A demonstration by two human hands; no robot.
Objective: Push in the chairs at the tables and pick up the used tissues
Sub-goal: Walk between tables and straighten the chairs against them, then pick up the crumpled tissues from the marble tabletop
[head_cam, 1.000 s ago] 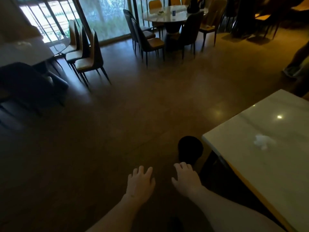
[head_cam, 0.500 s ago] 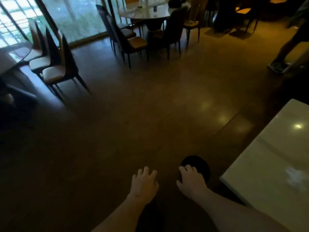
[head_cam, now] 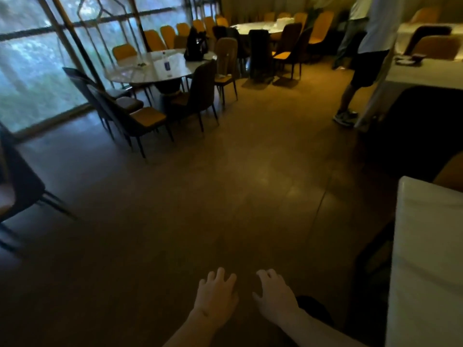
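Observation:
My left hand (head_cam: 217, 295) and my right hand (head_cam: 274, 294) hang low in the middle of the view, palms down, fingers spread, holding nothing. Ahead at the upper left stands a round white table (head_cam: 150, 68) with several dark, orange-seated chairs pulled out from it, the nearest chair (head_cam: 130, 118) well away from its edge. A white rectangular table (head_cam: 426, 259) fills the right edge, close to my right arm. No tissue shows on the part of it in view.
A person (head_cam: 363, 53) in a white top and dark shorts stands at the upper right. A black bag (head_cam: 195, 45) and a bottle (head_cam: 166, 63) sit on the round table. A dark chair (head_cam: 17, 186) stands at the left edge. A black round bin (head_cam: 313, 309) sits under my right forearm.
The view has swung up and to the right: the round table came closer, the white table slid to the right edge and its tissue left the view. Both hands stay empty.

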